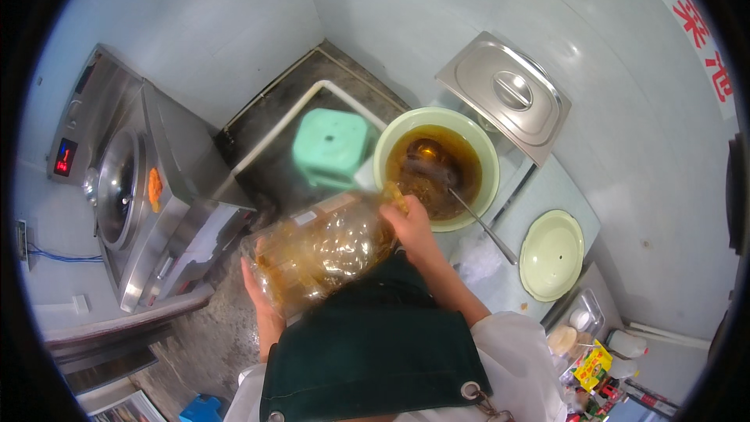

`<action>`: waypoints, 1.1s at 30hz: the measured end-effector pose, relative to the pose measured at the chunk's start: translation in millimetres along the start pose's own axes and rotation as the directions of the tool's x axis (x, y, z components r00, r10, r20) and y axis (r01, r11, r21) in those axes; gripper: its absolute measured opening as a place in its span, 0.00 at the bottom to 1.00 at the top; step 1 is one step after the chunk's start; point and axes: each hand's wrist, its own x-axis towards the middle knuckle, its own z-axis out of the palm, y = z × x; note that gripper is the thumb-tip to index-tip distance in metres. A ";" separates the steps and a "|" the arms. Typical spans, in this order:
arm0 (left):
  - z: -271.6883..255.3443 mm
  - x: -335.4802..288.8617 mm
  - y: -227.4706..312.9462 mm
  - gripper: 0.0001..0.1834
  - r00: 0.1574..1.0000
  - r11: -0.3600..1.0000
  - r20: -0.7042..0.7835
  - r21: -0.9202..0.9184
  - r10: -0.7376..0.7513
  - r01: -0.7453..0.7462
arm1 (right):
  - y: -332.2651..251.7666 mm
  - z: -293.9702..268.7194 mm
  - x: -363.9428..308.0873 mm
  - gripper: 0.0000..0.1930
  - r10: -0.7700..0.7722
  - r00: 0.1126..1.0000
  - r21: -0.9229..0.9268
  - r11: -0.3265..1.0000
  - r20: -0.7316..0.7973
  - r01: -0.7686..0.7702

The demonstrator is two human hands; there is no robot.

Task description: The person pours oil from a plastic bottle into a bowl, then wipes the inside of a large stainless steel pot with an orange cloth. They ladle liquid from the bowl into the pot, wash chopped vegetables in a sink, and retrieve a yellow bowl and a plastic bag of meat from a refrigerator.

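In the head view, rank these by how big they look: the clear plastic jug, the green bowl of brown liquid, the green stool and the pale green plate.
1. Clear plastic jug, though nearest the camera.
2. Green bowl.
3 and 4. Green stool and pale green plate look alike; no ranking.

Green stool (332,144), steel lid (504,94), green plate (551,254), wok stove (129,187).

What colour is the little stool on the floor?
The stool is mint green, seen best in the head view.
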 end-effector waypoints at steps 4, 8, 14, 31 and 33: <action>-3.3 2.4 2.7 0.34 0.995 0.987 -0.008 -0.131 -0.098 0.096 | -2.9 0.8 -0.7 0.11 0.048 0.998 -0.015 0.999 -0.036 -0.048; -33.4 14.9 -9.9 0.33 0.988 0.988 0.017 0.003 -0.155 0.155 | -11.9 7.7 -5.0 0.11 -0.034 0.999 0.004 0.999 -0.038 0.034; -81.3 43.4 -70.3 0.28 0.914 0.910 -0.045 -0.129 -0.402 0.394 | -45.4 18.7 -19.2 0.18 -0.136 0.991 -0.276 0.952 -0.005 0.129; -80.2 98.1 -222.8 0.14 0.615 0.603 -0.014 0.178 -0.789 0.778 | -94.8 20.1 -126.4 0.21 -0.122 0.992 -0.459 0.881 0.002 0.109; -78.4 89.9 -240.6 0.12 0.583 0.560 -0.033 0.243 -0.811 0.792 | -94.3 6.1 -151.5 0.20 -0.069 0.997 -0.422 0.905 -0.022 0.053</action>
